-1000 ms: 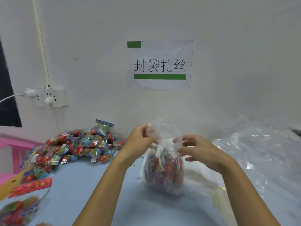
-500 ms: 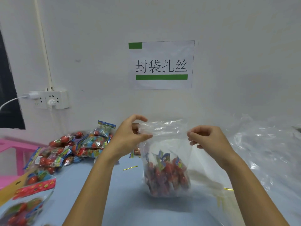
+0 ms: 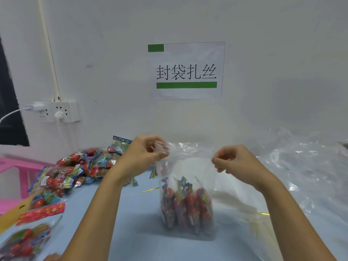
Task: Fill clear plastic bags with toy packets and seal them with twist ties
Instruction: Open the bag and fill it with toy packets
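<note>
In the middle of the frame, the clear bag (image 3: 186, 187) is already loaded with toy packets (image 3: 185, 206); left hand (image 3: 140, 157) and right hand (image 3: 235, 161) pinch its open top, fingers clamped on plastic. Twist tie (image 3: 150, 189) not on yet.

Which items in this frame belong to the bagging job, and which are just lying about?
Job: clear bag of toy packets, its top pinched by the left hand and right hand; loose packet pile; gold twist tie; spare plastic bags.

Lying about: wall sign; power strip; pink stool.
</note>
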